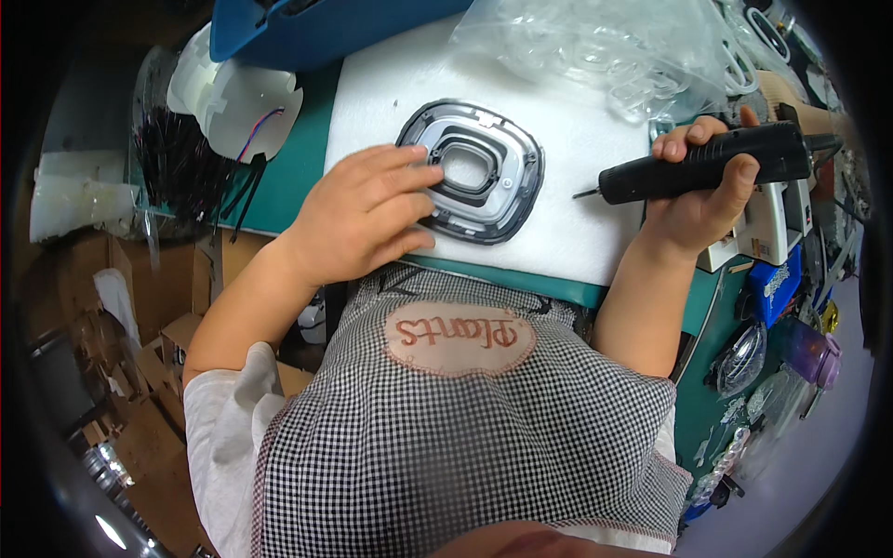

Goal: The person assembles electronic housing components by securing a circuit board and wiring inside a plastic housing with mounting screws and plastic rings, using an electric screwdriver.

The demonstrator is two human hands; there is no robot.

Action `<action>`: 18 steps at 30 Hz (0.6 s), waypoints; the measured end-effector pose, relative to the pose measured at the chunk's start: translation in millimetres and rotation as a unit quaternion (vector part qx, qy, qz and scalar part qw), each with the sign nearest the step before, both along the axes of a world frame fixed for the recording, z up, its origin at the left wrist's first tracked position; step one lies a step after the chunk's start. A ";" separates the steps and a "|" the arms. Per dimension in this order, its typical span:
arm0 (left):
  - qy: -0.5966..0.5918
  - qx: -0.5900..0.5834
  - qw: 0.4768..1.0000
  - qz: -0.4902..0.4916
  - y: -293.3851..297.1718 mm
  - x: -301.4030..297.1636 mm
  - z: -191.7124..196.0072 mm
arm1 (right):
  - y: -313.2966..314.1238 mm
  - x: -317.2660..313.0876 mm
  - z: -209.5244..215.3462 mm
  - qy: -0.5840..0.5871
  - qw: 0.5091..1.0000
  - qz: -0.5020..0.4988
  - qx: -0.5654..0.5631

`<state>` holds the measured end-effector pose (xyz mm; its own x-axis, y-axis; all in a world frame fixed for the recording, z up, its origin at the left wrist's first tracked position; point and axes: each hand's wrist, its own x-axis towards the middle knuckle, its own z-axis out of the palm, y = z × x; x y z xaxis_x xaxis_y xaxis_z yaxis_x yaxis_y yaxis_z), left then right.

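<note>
As we list the working surface from its edges inward, we enter first a white foam mat (586, 200) on a green table (558, 284), its near edge running just in front of a checked apron (446, 428). Lying flat on the mat, left of its middle, we find one rounded-square frame (512, 177), grey with a dark rim and a central opening. White mat shows on the frame's right, as far as the bit of a black power driver (707, 165), which stands apart from the frame. Left hand (363, 209): palm down, fingers extended and slightly parted, fingertips on the frame's left side, closed around nothing that we can see. Right hand (698, 186): raised at the mat's right edge, fingers and thumb wrapped about the driver, bit pointing left. Among containers, we note a blue bin (307, 37) at the far edge, cut off by the view, its dark contents unclear; a clear plastic bag (595, 51) at far right of the mat, holding transparent pieces; a white housing (246, 116) at left, with red and blue wires inside, beside a bundle of black strands (181, 172); and, at right, a small blue tray (775, 284) bearing small pale pieces.
</note>
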<state>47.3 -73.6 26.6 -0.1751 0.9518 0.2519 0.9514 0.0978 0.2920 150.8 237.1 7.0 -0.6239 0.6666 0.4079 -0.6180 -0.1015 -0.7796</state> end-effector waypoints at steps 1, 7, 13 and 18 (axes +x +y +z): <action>0.004 0.021 0.999 0.028 -2.0 0.4 0.1 | -0.6 -1.0 -1.1 -0.006 1.000 -0.005 0.008; -0.022 0.000 0.992 0.127 2.5 -4.4 3.4 | 2.4 -1.4 -1.4 -0.014 1.000 -0.016 0.019; -0.067 -0.039 0.991 0.111 20.0 2.0 -7.9 | 3.4 -2.0 -5.3 -0.008 1.000 0.002 0.008; -0.100 -0.054 0.988 0.106 29.6 1.9 -5.8 | 2.4 0.2 -2.9 -0.004 1.000 -0.003 0.013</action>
<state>49.2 -44.0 20.8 -0.4096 0.9078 0.0903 0.8305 0.3301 0.4487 151.0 239.5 4.1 -0.6227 0.6600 0.4202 -0.6130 -0.0777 -0.7863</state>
